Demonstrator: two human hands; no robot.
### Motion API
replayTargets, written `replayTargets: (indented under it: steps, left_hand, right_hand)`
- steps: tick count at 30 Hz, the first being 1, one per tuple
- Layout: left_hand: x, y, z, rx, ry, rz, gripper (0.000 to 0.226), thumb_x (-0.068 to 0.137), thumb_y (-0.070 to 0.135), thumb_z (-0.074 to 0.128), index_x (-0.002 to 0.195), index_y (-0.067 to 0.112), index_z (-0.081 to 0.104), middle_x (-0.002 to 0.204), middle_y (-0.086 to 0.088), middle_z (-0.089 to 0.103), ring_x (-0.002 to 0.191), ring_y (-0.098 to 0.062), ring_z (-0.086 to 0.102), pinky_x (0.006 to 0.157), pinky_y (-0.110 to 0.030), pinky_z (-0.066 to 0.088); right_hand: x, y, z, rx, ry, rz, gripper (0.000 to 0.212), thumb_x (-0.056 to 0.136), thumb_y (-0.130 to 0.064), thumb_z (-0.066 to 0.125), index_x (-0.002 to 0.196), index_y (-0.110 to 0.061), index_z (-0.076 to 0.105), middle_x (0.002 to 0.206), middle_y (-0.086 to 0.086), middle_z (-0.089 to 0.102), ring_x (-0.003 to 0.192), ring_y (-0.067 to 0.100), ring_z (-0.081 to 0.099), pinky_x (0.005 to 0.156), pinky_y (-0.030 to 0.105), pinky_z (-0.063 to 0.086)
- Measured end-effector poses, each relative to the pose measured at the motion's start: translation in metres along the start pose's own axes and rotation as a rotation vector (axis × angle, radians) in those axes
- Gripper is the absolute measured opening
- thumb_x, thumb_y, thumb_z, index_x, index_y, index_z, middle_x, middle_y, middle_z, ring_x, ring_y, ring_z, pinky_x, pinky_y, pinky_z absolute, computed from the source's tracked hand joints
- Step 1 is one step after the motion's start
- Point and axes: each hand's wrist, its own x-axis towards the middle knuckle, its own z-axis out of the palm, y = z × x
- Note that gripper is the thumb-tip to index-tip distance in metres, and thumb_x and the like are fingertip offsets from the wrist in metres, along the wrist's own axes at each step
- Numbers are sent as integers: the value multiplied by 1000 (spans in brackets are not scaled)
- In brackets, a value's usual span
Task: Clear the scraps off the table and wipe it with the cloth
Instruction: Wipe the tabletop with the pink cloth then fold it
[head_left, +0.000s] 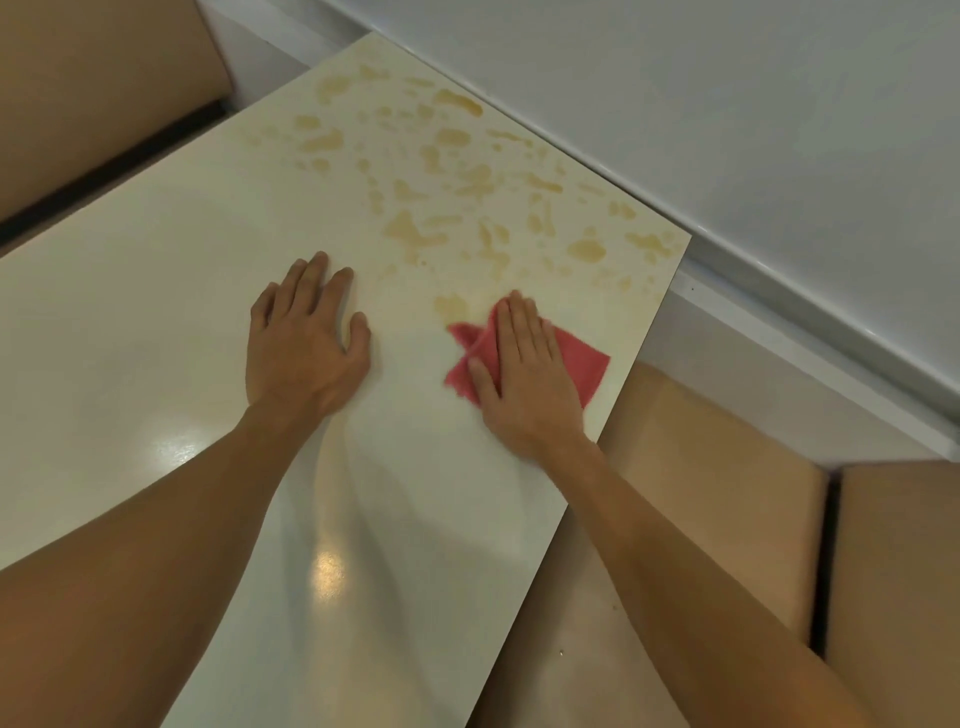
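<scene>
Hands flat, fingers straight: left hand (306, 345) on table (130, 338); right hand (524, 379) presses cloth (582, 361), long axis left-right.

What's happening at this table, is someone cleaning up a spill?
Yes. A person is wiping the table with a red cloth. The right hand presses flat on the cloth near the table's right edge, while the left hand rests flat on the bare surface beside it. Yellowish-brown spots cover the far part of the table, just beyond the cloth. The near part shows no spots, and no solid scraps are visible.
</scene>
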Motion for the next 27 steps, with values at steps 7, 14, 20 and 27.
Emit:
replayTargets:
  steps: [7, 14, 20, 27]
  left_hand:
    - [1, 0, -1, 0, -5, -8, 56, 107, 42, 36, 160, 25, 35, 173, -2, 23, 160, -19, 15, 129, -43, 13]
    - [0, -2, -1, -9, -3, 3, 59, 105, 45, 32, 160, 25, 35, 173, -1, 23, 160, -19, 16, 129, -43, 12]
    - [-1, -1, 1, -13, 5, 2, 57, 106, 43, 35, 160, 23, 36, 173, -2, 24, 160, -19, 16, 129, -44, 12]
    - [0, -2, -1, -8, 2, 8, 58, 106, 44, 33, 160, 23, 35, 173, -3, 24, 160, -20, 16, 129, -44, 13]
  right_hand:
    - [48, 16, -1, -14, 79, 455, 82, 104, -55, 15, 164, 1, 5, 173, 17, 0, 161, 26, -5, 130, 46, 0]
    - [-16, 7, 1, -12, -4, -86, 73, 109, -52, 18, 166, -8, 4, 175, 7, -3, 160, 16, -8, 131, 39, -1]
    - [57, 6, 0, -10, 65, 397, 79, 106, -53, 18, 164, -1, 5, 174, 14, 0, 161, 24, -4, 130, 45, -1]
    - [-10, 19, -2, -13, 1, -39, 72, 109, -51, 19, 166, -8, 5, 175, 5, -3, 160, 15, -8, 130, 36, -3]
